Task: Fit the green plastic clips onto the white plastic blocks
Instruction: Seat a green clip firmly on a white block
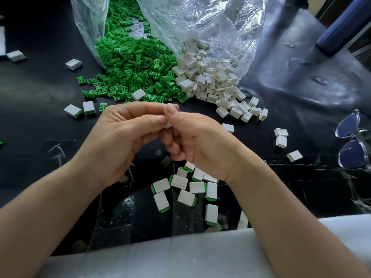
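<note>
As left hand (120, 135) and right hand (197, 141) pinch one white block (168, 125) in curled fingers (140, 108), a green clip pressed in skewed could jam or drop.

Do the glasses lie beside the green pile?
No, the glasses lie far right, with the white blocks between them and the green clips.

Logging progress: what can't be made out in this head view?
Head view, white block in the grip: left hand and right hand hide all but a corner; clip fit unseen.
Head view, green clips: pile runs past the top edge inside the bag.
Head view, finished pieces: some hidden under the right wrist.
</note>
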Demonstrator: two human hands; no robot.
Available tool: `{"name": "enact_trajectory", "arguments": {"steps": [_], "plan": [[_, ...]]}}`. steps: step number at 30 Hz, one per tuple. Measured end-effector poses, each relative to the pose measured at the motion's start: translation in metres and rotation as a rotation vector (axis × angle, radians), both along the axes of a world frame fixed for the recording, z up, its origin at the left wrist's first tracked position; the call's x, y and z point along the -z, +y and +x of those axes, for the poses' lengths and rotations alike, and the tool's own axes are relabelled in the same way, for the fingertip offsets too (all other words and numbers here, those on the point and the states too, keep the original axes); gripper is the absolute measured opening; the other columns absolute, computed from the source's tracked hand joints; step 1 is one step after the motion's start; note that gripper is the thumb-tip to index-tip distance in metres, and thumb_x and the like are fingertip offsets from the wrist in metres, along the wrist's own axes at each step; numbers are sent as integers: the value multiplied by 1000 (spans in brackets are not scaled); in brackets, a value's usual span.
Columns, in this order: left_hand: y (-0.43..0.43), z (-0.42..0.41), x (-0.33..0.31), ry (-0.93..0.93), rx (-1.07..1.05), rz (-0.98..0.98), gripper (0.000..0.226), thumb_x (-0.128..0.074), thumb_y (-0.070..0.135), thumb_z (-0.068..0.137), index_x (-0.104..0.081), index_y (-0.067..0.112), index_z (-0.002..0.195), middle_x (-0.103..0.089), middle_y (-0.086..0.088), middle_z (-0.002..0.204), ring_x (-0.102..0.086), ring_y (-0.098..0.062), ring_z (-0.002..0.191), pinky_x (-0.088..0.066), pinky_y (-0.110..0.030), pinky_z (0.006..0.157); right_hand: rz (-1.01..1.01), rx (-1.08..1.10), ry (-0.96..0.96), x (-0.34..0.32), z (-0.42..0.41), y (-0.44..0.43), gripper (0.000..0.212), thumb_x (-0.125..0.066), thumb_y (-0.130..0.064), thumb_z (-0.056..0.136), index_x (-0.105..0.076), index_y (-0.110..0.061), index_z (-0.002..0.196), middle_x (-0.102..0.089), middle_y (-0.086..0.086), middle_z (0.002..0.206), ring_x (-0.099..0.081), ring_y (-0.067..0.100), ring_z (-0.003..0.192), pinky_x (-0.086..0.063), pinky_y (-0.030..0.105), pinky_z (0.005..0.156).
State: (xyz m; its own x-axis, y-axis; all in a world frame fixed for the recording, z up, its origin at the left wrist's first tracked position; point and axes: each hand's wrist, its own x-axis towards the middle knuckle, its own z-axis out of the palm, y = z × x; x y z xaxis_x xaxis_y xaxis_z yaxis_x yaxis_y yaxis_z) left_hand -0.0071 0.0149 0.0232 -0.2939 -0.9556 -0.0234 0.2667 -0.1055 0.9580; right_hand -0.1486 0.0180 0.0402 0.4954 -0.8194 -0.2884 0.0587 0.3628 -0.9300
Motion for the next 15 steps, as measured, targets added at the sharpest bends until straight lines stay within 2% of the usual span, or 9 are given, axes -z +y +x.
{"name": "enact_trajectory", "arguments": {"steps": [3,4,7,10,15], "plan": [[1,0,-2,2,-5,-11,25,-56,7,73,-71,1,92,-62,-12,60,-56,-22,52,-52,-29,55,5,-15,2,1,0,-1,47,-33,-36,96,-54,5,103,-43,0,62,-37,7,50,-27,20,47],[1,-1,-2,1,-5,-14,25,-55,7,73,-71,2,92,-62,-11,59,-56,-20,51,-51,-27,53,5,-15,6,2,0,-1,49,-33,-37,95,-54,6,104,-44,0,62,-37,8,50,-27,20,47],[2,-1,-3,11,2,-12,25,-54,7,74,-71,3,92,-62,-11,57,-56,-19,48,-51,-24,52,-7,-17,1,3,1,0,39,-36,-41,91,-53,-7,85,-47,0,61,-38,8,50,-27,20,47],[2,0,-3,11,20,-8,26,-55,9,74,-71,3,94,-62,-15,59,-57,-24,49,-52,-30,53,-19,-37,0,1,0,0,39,-40,-48,79,-53,-11,79,-49,0,61,-39,8,51,-29,20,46],[1,1,-1,-14,30,-5,25,-58,10,74,-72,2,93,-62,-19,65,-58,-27,53,-53,-31,56,-118,-27,149,2,-2,0,41,-33,-37,96,-56,-4,88,-47,-1,63,-39,8,53,-29,20,48]]}}
